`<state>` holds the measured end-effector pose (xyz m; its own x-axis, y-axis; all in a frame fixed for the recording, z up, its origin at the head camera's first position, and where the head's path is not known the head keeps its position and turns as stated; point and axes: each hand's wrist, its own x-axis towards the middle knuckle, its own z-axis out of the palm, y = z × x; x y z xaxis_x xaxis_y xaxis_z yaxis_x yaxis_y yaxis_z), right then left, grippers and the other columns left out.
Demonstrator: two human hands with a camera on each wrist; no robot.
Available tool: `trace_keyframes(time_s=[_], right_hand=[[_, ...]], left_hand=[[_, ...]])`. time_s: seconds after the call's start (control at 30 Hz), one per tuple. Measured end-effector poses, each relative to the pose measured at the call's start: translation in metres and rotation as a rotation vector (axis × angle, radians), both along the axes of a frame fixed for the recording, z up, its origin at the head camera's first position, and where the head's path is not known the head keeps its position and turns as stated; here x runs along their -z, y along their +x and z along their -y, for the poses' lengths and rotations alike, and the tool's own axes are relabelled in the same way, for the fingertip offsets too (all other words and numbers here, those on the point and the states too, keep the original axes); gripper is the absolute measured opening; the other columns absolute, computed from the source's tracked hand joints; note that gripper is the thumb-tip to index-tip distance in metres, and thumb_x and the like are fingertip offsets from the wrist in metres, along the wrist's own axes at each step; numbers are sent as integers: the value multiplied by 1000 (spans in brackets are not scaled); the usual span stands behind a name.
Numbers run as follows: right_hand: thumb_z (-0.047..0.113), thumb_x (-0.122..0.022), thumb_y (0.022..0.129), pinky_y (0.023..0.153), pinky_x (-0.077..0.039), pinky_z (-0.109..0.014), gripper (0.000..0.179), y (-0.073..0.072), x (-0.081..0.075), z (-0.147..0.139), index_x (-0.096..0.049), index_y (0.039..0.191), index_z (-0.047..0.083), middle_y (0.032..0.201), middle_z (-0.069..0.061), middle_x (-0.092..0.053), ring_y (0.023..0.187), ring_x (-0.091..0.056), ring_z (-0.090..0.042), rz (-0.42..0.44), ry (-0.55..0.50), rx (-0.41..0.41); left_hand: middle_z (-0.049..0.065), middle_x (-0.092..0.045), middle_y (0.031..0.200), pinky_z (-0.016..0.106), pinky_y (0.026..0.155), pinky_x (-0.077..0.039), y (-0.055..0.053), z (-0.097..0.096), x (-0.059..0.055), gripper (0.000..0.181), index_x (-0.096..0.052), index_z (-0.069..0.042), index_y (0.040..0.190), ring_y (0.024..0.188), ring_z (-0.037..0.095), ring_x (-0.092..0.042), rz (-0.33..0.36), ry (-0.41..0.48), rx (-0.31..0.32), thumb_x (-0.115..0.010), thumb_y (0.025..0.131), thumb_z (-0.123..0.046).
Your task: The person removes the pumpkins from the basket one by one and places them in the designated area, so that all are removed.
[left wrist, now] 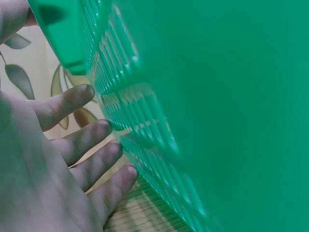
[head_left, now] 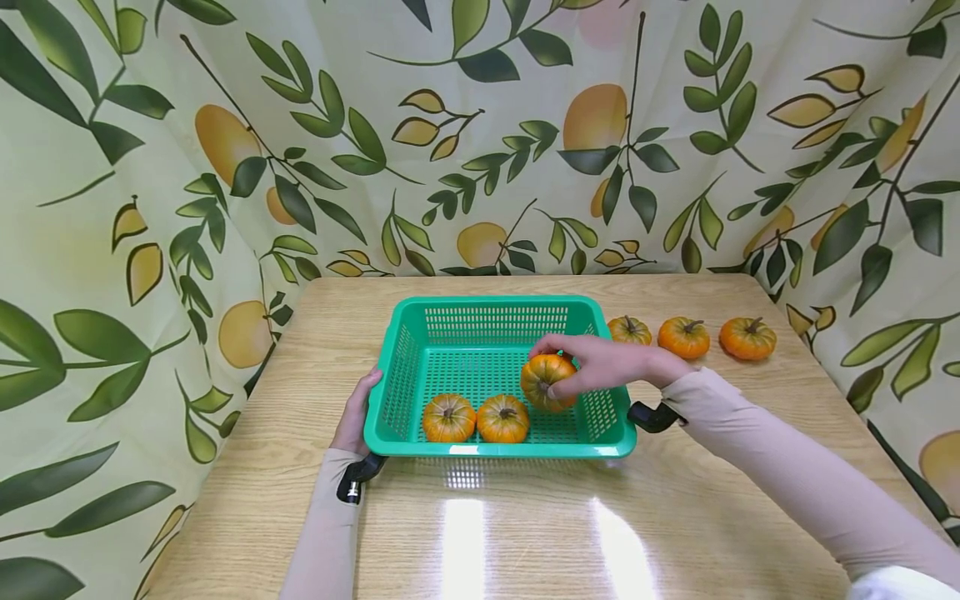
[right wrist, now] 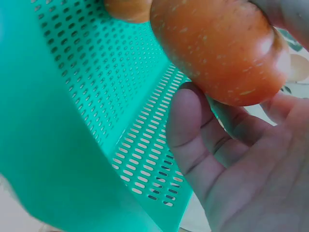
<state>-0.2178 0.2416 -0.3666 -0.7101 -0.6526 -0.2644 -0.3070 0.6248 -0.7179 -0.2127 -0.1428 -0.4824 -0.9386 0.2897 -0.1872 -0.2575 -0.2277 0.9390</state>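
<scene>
A green plastic basket (head_left: 498, 451) with slotted walls stands on the table. Inside, two small orange pumpkins, a left one (head_left: 449, 418) and a right one (head_left: 503, 419), sit side by side near its front wall. My right hand (head_left: 600, 365) grips a third pumpkin (head_left: 550, 383) over the basket's right part, thumb on one side and fingers on the other. The right wrist view shows this pumpkin's smooth underside (right wrist: 222, 53) above the curled fingers. At the basket's left side, my left hand (left wrist: 53, 159) rests its nearly straight fingertips against the outer wall.
Right of the basket, three more pumpkins line up on the wooden table (head_left: 697, 492): a near one (head_left: 629, 330), a middle one (head_left: 684, 337) and a far right one (head_left: 747, 338). A leaf-patterned curtain (head_left: 480, 167) hangs behind and at both sides.
</scene>
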Motion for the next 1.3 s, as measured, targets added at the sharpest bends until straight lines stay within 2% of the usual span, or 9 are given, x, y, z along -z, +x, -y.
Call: trace_keyframes(time_s=[0.27,0.47,0.6,0.9,1.3], right_hand=[[24,-76,89,83,-57,-33,47,1,-2,-5,-48,127,16,124,-10,-54,102,-58,-23,-22,-92,58],[20,-77,89,83,-57,-36,48,2,-5,-9,-46,125,14,123,-12,-52,103,-56,-27,-1,-152,72],[20,-77,88,86,-57,-38,50,3,-8,-13,-45,126,14,124,-12,-52,106,-56,-28,0,-168,99],[19,-80,87,89,-55,-39,49,2,-11,-23,-47,123,15,120,-10,-55,106,-56,-29,-60,-202,171],[18,-77,89,83,-58,-38,49,5,-13,-41,-46,127,13,123,-12,-58,105,-60,-31,-34,-274,244]], left_hand=[[7,-43,142,33,100,-46,0,0,0,62,-23,-27,161,119,19,-51,4,0,-4,-32,102,-47],[9,-41,146,32,100,-46,-1,-1,2,64,-22,-27,162,121,18,-51,-5,-6,-8,-32,103,-48],[9,-41,147,32,100,-46,-1,-1,3,63,-22,-27,161,121,18,-51,-8,-11,-9,-32,102,-48],[6,-44,144,30,103,-45,0,1,2,61,-26,-27,160,123,18,-49,3,28,12,-34,103,-48],[7,-46,143,30,102,-46,0,1,3,60,-28,-26,159,122,18,-51,0,39,8,-34,103,-47]])
